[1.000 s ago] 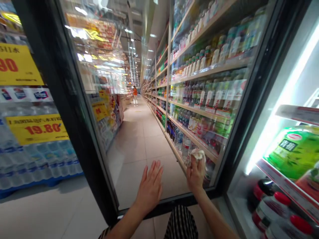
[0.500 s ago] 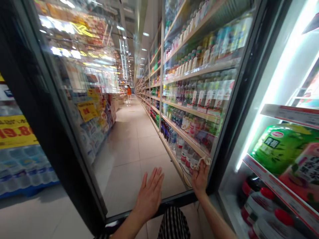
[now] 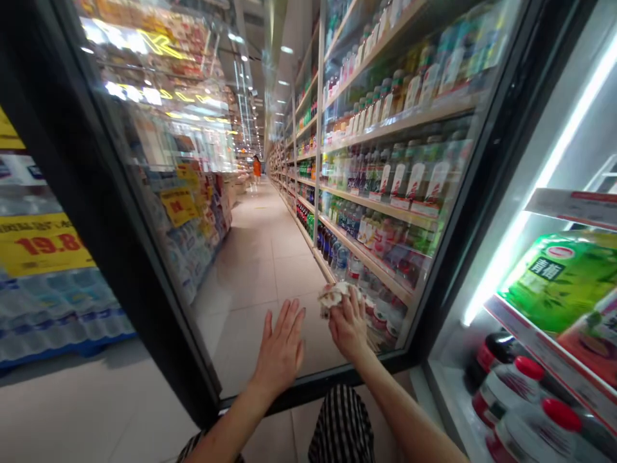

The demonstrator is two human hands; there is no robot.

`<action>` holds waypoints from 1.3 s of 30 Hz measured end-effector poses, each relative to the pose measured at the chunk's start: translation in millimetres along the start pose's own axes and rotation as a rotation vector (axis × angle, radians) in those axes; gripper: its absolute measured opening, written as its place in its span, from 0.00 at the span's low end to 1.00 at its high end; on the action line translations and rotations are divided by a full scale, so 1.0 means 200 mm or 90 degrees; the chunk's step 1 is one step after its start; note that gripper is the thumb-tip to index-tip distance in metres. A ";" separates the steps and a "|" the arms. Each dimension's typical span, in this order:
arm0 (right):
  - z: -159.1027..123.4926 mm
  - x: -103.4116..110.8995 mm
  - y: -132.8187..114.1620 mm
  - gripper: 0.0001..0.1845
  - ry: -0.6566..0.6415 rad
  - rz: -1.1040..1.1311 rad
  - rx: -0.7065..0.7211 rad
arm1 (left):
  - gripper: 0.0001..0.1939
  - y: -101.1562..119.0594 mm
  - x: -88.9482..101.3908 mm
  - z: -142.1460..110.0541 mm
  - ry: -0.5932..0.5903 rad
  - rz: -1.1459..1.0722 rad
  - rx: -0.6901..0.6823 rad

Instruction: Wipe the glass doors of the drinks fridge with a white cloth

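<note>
A glass door [image 3: 241,347] in a black frame [image 3: 129,257] stands before me, low over the floor. My right hand [image 3: 349,326] presses a crumpled, whitish patterned cloth [image 3: 334,298] to the lower part of the pane, fingers bent over it. To its left, my left hand [image 3: 278,354] has its fingers stretched out and holds nothing. It lies at the glass, though I cannot tell whether the whole palm touches. Below the door's bottom rail shows my knee in striped cloth [image 3: 342,424].
On the right, the lit fridge holds a green pouch [image 3: 562,276] on a shelf and red-capped bottles [image 3: 511,386] below. Bottle shelves [image 3: 385,206] appear in the glass. Packs of bottled water [image 3: 67,308] stand left under a yellow price sign [image 3: 43,244]. A distant person [image 3: 257,167] wears orange.
My right hand has moved left with the cloth, away from the pane's lower right corner toward my left hand. The left hand stays flat and open, slightly further left. The view has shifted a little.
</note>
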State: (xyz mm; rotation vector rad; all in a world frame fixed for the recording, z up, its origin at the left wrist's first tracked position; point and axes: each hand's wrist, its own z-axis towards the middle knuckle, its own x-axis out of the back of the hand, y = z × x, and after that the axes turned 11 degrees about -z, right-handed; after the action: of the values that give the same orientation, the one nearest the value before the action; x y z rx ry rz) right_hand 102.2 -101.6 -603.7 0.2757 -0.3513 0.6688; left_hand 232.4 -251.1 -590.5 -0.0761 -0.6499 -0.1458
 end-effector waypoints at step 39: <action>0.54 0.05 -0.87 0.20 0.066 0.132 0.394 | 0.36 -0.54 0.68 -0.33 0.158 0.140 0.160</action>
State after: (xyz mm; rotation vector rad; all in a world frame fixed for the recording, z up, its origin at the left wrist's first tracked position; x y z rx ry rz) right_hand 197.3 -265.1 -524.7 0.7980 -0.0630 0.9855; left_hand 361.2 -380.9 -558.1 0.1116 -0.4051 0.1371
